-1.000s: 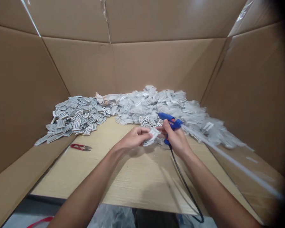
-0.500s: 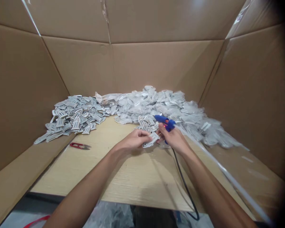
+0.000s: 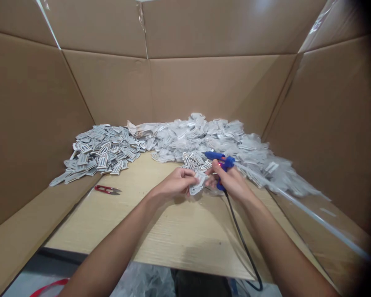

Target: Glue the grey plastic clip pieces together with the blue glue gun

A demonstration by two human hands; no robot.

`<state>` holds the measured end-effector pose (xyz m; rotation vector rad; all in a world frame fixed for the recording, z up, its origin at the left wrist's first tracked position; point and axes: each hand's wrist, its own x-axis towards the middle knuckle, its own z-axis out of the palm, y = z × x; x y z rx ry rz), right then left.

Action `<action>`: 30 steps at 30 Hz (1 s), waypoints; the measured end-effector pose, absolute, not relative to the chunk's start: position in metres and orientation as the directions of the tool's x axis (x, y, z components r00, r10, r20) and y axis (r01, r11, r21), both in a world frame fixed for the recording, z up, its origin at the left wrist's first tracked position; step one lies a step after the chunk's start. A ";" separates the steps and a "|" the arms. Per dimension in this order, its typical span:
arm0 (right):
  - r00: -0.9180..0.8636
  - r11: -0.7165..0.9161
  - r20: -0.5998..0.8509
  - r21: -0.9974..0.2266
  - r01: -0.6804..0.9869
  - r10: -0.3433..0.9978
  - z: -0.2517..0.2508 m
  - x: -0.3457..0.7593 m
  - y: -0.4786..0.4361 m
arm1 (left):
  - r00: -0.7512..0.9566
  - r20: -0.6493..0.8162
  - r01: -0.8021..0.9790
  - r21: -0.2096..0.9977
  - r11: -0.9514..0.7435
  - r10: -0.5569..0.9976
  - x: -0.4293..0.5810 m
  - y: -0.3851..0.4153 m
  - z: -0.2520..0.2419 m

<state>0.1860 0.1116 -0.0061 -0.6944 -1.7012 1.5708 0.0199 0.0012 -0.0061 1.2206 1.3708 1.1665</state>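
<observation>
My left hand (image 3: 176, 182) is closed around a small grey-and-white shield-shaped patch (image 3: 197, 185), held just above the wooden table (image 3: 160, 231). My right hand (image 3: 231, 181) grips a blue glue gun (image 3: 218, 159) with a red light on it, its nozzle pointing left, close to the patch. A clear glue stick (image 3: 299, 206) runs out of the gun's back to the right. Its black cord (image 3: 243, 243) trails toward me over the table edge.
A heap of loose patches (image 3: 99, 152) lies at the back left, a larger heap of bagged ones (image 3: 222, 140) at the back right. Red thread snips (image 3: 106, 189) lie on the left of the table. Tall cardboard walls (image 3: 204, 86) enclose three sides.
Both hands have stayed together over the same spot; the gun shifted slightly and the patch turned a little in my left fingers. The camera view moved a bit.
</observation>
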 end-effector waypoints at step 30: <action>-0.741 0.687 0.305 -0.671 0.278 0.598 -0.015 0.176 0.089 | -0.383 -0.115 0.726 0.576 0.376 0.917 -0.050 -0.007 -0.022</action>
